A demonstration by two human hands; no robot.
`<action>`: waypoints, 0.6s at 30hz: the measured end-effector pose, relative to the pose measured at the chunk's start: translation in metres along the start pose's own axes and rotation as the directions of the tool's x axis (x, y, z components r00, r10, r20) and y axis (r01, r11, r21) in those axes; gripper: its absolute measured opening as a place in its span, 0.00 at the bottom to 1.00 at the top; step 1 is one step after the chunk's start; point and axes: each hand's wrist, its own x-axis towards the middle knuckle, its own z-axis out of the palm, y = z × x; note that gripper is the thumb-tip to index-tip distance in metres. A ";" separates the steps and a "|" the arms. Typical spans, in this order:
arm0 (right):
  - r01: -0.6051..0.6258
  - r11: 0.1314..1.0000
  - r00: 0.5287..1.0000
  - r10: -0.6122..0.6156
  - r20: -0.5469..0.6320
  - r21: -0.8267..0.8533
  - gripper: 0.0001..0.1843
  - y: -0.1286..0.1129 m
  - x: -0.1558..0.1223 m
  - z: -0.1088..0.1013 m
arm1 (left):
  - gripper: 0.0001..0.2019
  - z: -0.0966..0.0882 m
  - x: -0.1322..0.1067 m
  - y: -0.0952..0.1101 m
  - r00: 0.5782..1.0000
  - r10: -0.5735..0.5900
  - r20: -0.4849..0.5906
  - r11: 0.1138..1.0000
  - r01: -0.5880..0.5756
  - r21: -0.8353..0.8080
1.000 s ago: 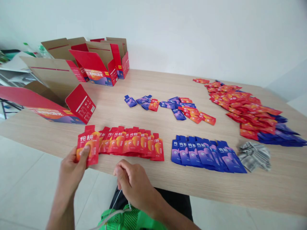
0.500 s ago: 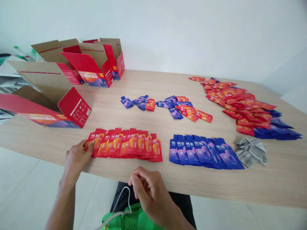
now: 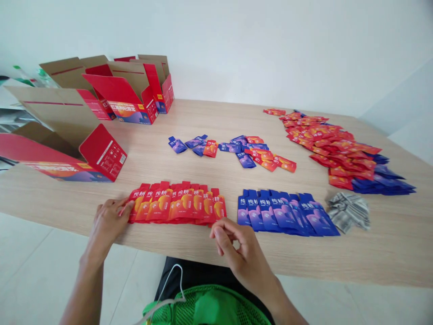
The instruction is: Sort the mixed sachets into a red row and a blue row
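A row of overlapping red pouches (image 3: 184,203) lies along the near side of the table. At its left end is my left hand (image 3: 110,221), with thumb and bent fingers closed about the edge of the last red pouch (image 3: 136,207). My right hand (image 3: 238,243) hovers just below the row's right end, its fingers curled in toward the thumb and nothing visible in them. Right of the red row lies a second overlapping row of blue pouches (image 3: 284,214), which neither hand touches.
Open red cardboard boxes (image 3: 113,153) stand at the left and back left. Loose red and blue pouches (image 3: 245,153) are scattered mid-table. A large mixed heap of pouches (image 3: 338,149) fills the right side, with a crumpled striped cloth (image 3: 350,211) in front.
My right hand has moved right and up, from below the middle of the red row to its right end. At the left end, my left hand has pushed the red pouches slightly rightward.
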 end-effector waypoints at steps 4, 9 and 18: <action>0.048 0.995 0.998 -0.050 -0.023 -0.093 0.23 -0.008 0.009 -0.028 | 0.28 -0.006 -0.003 0.003 0.999 -0.040 -0.002 0.999 0.040 -0.026; 0.093 0.953 0.996 -0.094 0.013 -0.288 0.21 -0.015 0.059 -0.064 | 0.26 -0.015 -0.014 0.013 0.993 -0.032 -0.114 0.995 0.022 -0.092; -0.343 0.649 0.937 0.292 -0.194 -0.680 0.21 0.029 0.247 -0.075 | 0.16 0.001 -0.064 0.051 0.882 0.171 -0.438 0.903 -0.318 -0.289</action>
